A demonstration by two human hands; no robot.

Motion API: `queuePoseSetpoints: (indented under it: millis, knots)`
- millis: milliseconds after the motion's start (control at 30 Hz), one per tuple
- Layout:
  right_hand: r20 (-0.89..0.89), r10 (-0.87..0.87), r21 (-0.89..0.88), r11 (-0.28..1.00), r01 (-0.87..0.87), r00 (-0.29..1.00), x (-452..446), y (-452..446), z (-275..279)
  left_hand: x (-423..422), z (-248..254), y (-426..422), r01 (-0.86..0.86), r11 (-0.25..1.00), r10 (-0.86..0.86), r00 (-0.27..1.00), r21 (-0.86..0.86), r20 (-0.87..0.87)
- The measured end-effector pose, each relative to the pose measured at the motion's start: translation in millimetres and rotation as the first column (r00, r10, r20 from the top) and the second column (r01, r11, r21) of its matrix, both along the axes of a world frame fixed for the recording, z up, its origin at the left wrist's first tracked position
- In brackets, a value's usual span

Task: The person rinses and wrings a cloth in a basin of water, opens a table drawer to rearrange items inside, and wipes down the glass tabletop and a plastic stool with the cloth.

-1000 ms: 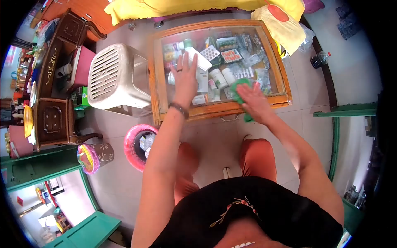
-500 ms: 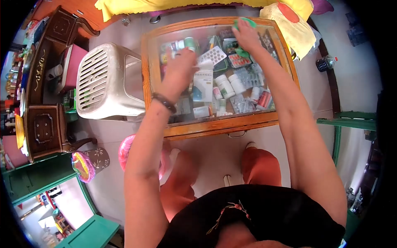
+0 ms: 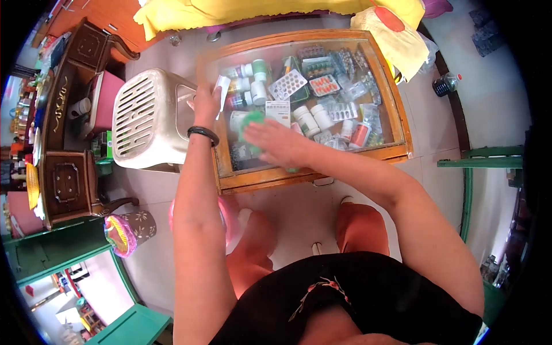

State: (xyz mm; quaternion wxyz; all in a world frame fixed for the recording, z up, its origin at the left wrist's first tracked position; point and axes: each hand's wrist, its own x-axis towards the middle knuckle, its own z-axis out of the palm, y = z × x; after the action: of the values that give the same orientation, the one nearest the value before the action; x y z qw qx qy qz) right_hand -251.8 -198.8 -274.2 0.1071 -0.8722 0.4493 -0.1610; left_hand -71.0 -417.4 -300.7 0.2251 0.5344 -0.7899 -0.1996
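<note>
Green cloth: bunched (image 3: 252,119) on the glass (image 3: 275,56) of the wood-framed tabletop (image 3: 392,98), toward its 8 o'clock corner. Second green bit shows past the heel of the palm.
Right hand: open (image 3: 276,142), palm down over the cloth, fingers extended, not curled round it.
White card: upright-looking (image 3: 222,93), off at the cloth's 10 o'clock; thin card or flat box, cannot tell.
Left hand: closed (image 3: 202,102) on the card's edge, near the frame's 9 o'clock side; dark bracelet (image 3: 204,134) on wrist.
How far along: judged as mid-action. Cloth lies on glass, card is in hand. No line shows between gone-over glass and the rest, so share done or left cannot be told.
Medicines, seen through glass: from the cloth, white bottle (image 3: 259,92) at 12, silver blister pack (image 3: 288,85) between 1 and 2, orange-pill pack (image 3: 324,85) at 2, printed white box (image 3: 278,109) between 2 and 3, red bottle (image 3: 360,135) just past 3.
Floor, farther out: pale slotted stool (image 3: 150,109) at 9, beside the frame; patterned bin (image 3: 144,223) between 7 and 8; pink-rimmed bin (image 3: 231,217) near 6, part hidden by the forearm; red-capped bottle (image 3: 445,85) toward 3.
Outer edge: yellow cover (image 3: 276,8) at 12; dark wooden desk (image 3: 63,184) between 8 and 9.
</note>
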Motion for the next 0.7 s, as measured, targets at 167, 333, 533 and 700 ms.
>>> queuePoseSetpoints:
  millis: [167,333,533,700]
  knots:
    - [0.054,-0.085,0.139,0.987,0.077,0.995,-50,66,3,-2,28,47,-0.111,0.99,0.108,0.993,-0.091,-0.036]
    - [-0.109,-0.609,0.081,0.783,0.617,0.786,-158,77,8,42,32,115,0.02,0.984,-0.034,0.996,-0.176,-0.079]
    - [-0.005,-0.76,-0.147,0.643,0.751,0.65,-247,-52,-34,57,25,197,0.082,0.986,-0.063,0.99,-0.148,0.125]
    - [-0.062,-0.704,-0.083,0.71,0.699,0.708,-167,-150,-25,45,20,198,0.067,0.985,-0.031,0.976,-0.158,0.215]
